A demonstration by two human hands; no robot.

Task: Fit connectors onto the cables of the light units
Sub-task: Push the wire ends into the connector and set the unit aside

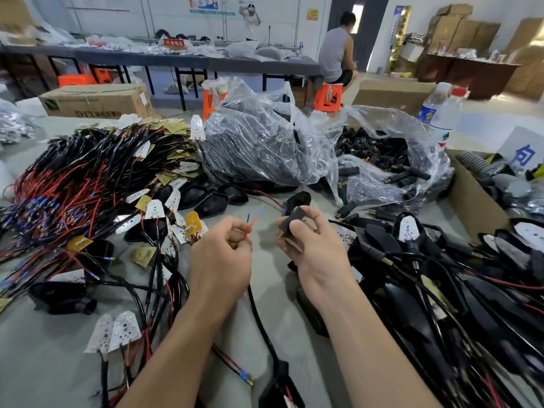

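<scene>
My left hand [223, 254] pinches a thin cable [252, 222] whose red and black wires end in blue-tipped terminals that point up and to the right. My right hand [309, 242] grips a black connector [293, 219] just right of those wire ends, a small gap between them. Behind the connector a black light housing [298, 198] lies on the table. A black cable [259, 307] runs down between my forearms to a black unit [279, 387] at the bottom edge.
A heap of red and black wired LED boards [88, 184] fills the left. Clear bags hold black housings [259, 142] and connectors [379, 154]. Assembled units [441, 260] pile at the right. Water bottles [441, 113], cardboard boxes and a seated person [335, 54] are behind.
</scene>
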